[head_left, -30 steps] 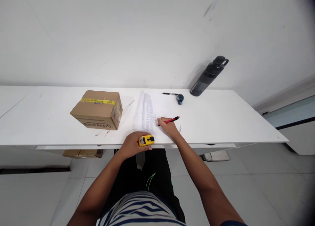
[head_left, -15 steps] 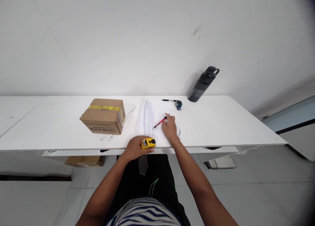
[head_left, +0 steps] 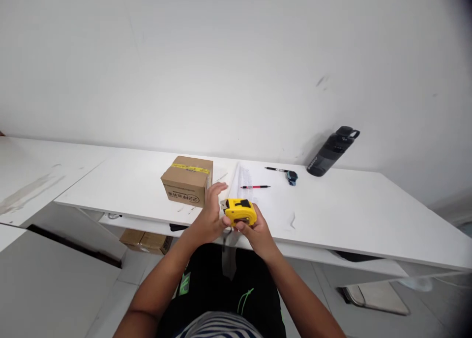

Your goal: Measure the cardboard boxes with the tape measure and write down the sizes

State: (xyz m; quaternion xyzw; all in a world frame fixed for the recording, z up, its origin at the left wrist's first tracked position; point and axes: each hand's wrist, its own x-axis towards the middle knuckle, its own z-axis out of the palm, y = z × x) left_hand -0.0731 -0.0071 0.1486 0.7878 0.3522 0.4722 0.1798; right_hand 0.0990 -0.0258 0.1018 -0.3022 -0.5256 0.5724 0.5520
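A yellow tape measure (head_left: 240,211) with a black top is held in front of me, above the front edge of the white table (head_left: 125,181). My right hand (head_left: 261,236) is closed around its right end, thumb on the near side. At its left end, by the metal tip, my left hand (head_left: 211,219) has its fingers stretched apart and its thumb close to the case; whether the thumb touches is unclear. Behind the tape measure, a red and black pen (head_left: 255,186) lies on sheets of written paper (head_left: 246,175), partly hidden by my hands.
A taped cardboard box (head_left: 188,181) stands left of the paper. Farther right are a black pen (head_left: 275,169), a dark wristwatch (head_left: 291,177) and a black bottle (head_left: 330,151) near the wall. Another cardboard box (head_left: 145,241) sits below the table.
My right hand has let go of the red pen, now lying on the paper, and has taken the tape measure. My left hand has opened from it. The view has turned left.
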